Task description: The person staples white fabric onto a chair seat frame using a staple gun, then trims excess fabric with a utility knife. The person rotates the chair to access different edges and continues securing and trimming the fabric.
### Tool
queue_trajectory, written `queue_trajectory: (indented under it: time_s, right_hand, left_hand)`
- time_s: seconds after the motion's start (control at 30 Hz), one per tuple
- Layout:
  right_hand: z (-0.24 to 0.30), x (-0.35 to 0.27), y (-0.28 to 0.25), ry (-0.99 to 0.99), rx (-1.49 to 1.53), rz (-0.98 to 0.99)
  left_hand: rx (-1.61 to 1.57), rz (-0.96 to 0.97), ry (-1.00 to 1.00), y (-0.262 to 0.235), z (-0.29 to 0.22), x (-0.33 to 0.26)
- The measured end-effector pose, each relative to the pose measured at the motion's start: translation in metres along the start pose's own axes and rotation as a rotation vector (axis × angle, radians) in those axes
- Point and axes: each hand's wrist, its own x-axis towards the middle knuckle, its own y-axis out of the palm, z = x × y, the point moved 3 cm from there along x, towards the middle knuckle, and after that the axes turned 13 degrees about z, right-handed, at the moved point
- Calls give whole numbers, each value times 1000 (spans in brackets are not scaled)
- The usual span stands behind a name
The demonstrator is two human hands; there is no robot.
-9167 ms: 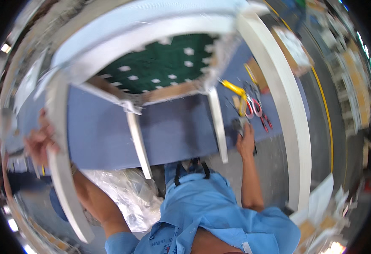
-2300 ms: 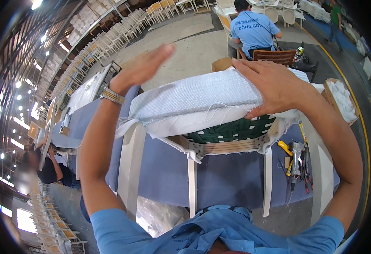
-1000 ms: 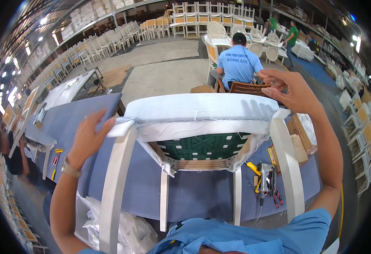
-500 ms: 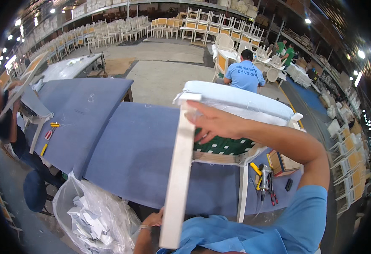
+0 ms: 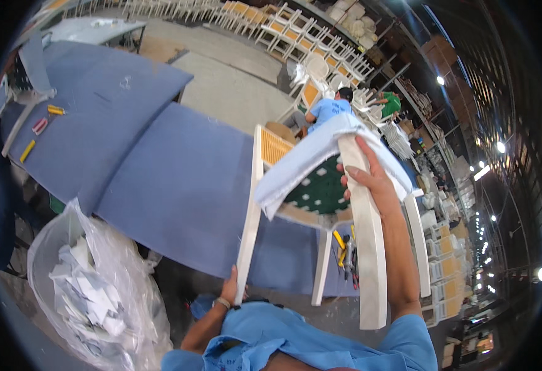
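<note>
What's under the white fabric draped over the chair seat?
Under the white fabric shows dark green webbing with pale dots, set in the white chair frame. How far it runs beneath the cloth is covered. The right hand grips a leg.

An upturned white wooden chair (image 5: pixel 320 204) is sitting tilted over the near edge of a long blue felt-covered worktable (image 5: pixel 160 179), its legs pointing toward the person. The left hand (image 5: pixel 231 289) is gripping the end of the left leg, the right hand (image 5: pixel 370 179) one on the right. Yellow-handled hand tools (image 5: pixel 345 250) are lying on the table beneath the chair. A clear plastic bag of white scraps (image 5: pixel 85 290) is standing left, before the table. A seated worker in a blue shirt (image 5: pixel 328 111) is sitting behind the chair
</note>
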Motion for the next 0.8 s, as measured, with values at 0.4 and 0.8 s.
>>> queue_trajectory:
  time_s: [0.4,0.8]
  right_hand:
    - [100,-52,21,-444,-229,88]
    - [-170,-118,-135,-421,-42,-471]
  left_hand:
    - [79,-231,567,1,-173,15]
    - [483,-177,902,20,-346,-20]
